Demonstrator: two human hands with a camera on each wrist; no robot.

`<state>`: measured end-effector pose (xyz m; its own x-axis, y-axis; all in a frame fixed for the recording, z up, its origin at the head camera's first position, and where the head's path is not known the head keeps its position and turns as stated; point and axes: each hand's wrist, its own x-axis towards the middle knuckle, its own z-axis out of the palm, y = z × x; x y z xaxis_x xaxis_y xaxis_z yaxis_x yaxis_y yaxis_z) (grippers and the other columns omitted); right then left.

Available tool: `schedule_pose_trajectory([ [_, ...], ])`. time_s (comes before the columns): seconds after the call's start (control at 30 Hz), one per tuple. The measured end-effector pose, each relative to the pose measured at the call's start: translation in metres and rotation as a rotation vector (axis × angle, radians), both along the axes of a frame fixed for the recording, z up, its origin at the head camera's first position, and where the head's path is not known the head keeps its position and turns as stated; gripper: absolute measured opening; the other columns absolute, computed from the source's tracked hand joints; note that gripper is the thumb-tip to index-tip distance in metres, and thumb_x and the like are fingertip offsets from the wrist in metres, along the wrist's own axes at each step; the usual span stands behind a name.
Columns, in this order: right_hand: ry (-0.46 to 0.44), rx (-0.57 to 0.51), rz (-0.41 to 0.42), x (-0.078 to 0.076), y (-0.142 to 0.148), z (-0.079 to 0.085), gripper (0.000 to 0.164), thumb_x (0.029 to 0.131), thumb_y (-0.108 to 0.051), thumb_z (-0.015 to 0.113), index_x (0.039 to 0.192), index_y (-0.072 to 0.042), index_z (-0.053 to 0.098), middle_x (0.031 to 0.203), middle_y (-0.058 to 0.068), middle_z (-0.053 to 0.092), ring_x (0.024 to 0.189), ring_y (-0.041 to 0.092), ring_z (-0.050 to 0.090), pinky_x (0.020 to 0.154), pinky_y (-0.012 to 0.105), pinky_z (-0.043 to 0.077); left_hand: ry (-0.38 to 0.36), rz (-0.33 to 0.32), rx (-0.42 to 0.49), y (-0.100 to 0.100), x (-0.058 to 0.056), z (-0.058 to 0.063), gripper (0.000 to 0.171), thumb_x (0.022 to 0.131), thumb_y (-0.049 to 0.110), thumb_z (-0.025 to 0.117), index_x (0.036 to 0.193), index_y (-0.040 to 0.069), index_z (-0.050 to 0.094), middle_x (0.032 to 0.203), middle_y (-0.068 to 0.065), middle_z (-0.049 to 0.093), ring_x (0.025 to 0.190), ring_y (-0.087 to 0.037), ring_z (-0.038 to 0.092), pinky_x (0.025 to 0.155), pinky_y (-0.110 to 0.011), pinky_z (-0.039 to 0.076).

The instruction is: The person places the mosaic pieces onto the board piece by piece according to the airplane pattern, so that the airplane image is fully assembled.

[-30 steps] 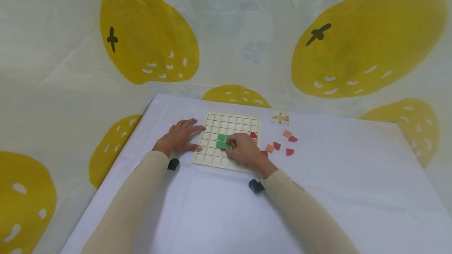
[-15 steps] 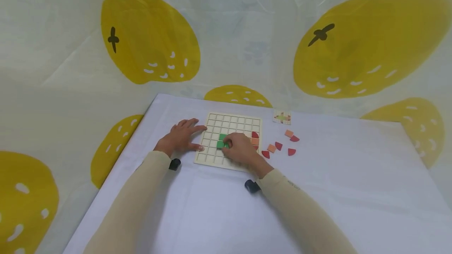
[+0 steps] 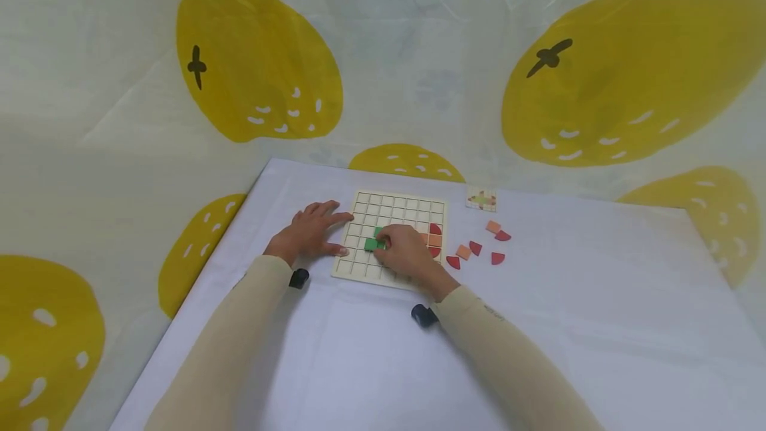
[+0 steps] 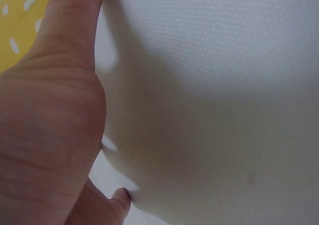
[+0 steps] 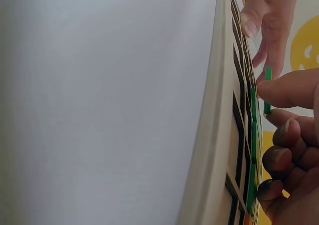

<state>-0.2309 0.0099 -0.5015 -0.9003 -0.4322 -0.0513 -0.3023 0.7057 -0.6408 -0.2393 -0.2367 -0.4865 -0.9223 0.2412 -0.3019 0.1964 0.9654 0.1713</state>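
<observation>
A cream square grid board [image 3: 365, 271] lies on the white table. My right hand [image 3: 409, 255] is over its middle and pinches a green square tile [image 5: 268, 90] between thumb and fingertips, just above the grid in the right wrist view. Several green tiles [image 5: 254, 137] sit in the grid under that hand, mostly hidden by it in the head view. Red and orange pieces [image 3: 435, 240] fill cells at the board's right edge. My left hand [image 3: 308, 231] lies with spread fingers, the index fingertip and thumb tip at the board's left edge.
Loose red quarter-circle pieces [image 3: 498, 259] and orange squares [image 3: 463, 253] lie right of the board. A small pattern card [image 3: 481, 199] is at the table's back edge. Behind hangs a pale cloth with big yellow fruit shapes [image 3: 260, 58].
My right hand has shifted slightly left over the board with the green tile, uncovering more orange and red pieces at the right edge. The left hand stays at the board's left side.
</observation>
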Motion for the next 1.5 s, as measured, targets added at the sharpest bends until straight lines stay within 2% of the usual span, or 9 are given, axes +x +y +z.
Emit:
schedule_pose_trajectory([
  [0.27, -0.002, -0.011, 0.001, -0.002, -0.003, 0.000, 0.021, 0.093, -0.025, 0.077, 0.110, -0.012, 0.076, 0.076, 0.001, 0.060, 0.077, 0.017, 0.057, 0.066, 0.028, 0.047, 0.012, -0.014, -0.012, -0.002, -0.002, -0.001, 0.086, 0.086, 0.066, 0.073, 0.160, 0.044, 0.036, 0.176, -0.006, 0.018, 0.159, -0.043, 0.020, 0.125, -0.073, 0.021],
  [0.6, -0.015, -0.009, 0.018, -0.003, -0.005, 0.003, 0.022, 0.093, -0.025, 0.077, 0.111, -0.012, 0.076, 0.076, 0.001, 0.060, 0.074, 0.017, 0.056, 0.064, 0.027, 0.045, 0.025, -0.011, -0.007, -0.003, -0.004, -0.004, 0.085, 0.085, 0.067, 0.074, 0.159, 0.045, 0.037, 0.175, -0.005, 0.019, 0.158, -0.043, 0.021, 0.124, -0.074, 0.022],
  [0.8, -0.031, -0.010, 0.013, -0.003, -0.007, 0.004, 0.024, 0.093, -0.024, 0.077, 0.114, -0.011, 0.076, 0.080, 0.002, 0.061, 0.079, 0.018, 0.058, 0.067, 0.028, 0.046, 0.019, -0.017, 0.000, -0.003, -0.003, -0.001, 0.084, 0.086, 0.066, 0.073, 0.159, 0.044, 0.037, 0.175, -0.006, 0.019, 0.158, -0.044, 0.021, 0.124, -0.074, 0.021],
  [1.03, -0.036, -0.002, 0.005, -0.004, -0.010, 0.000, 0.028, 0.094, -0.026, 0.076, 0.117, -0.011, 0.076, 0.094, -0.001, 0.068, 0.089, 0.018, 0.060, 0.077, 0.030, 0.052, 0.004, -0.001, -0.005, -0.001, -0.002, -0.002, 0.085, 0.085, 0.067, 0.073, 0.159, 0.045, 0.037, 0.176, -0.005, 0.018, 0.159, -0.043, 0.020, 0.126, -0.072, 0.021],
  [1.27, -0.035, 0.001, 0.006, -0.005, -0.012, -0.002, 0.027, 0.094, -0.025, 0.075, 0.117, -0.009, 0.075, 0.089, 0.000, 0.067, 0.082, 0.019, 0.060, 0.072, 0.030, 0.050, 0.014, -0.005, -0.006, -0.002, -0.001, -0.004, 0.085, 0.085, 0.067, 0.074, 0.159, 0.045, 0.038, 0.176, -0.005, 0.019, 0.159, -0.043, 0.021, 0.125, -0.073, 0.021],
  [1.5, -0.011, 0.018, 0.013, -0.006, -0.014, -0.001, 0.027, 0.094, -0.024, 0.075, 0.115, -0.008, 0.076, 0.094, 0.000, 0.070, 0.085, 0.018, 0.060, 0.078, 0.033, 0.053, 0.015, -0.006, 0.006, -0.002, -0.001, -0.005, 0.085, 0.085, 0.067, 0.074, 0.158, 0.046, 0.038, 0.175, -0.005, 0.019, 0.159, -0.043, 0.021, 0.125, -0.072, 0.021],
])
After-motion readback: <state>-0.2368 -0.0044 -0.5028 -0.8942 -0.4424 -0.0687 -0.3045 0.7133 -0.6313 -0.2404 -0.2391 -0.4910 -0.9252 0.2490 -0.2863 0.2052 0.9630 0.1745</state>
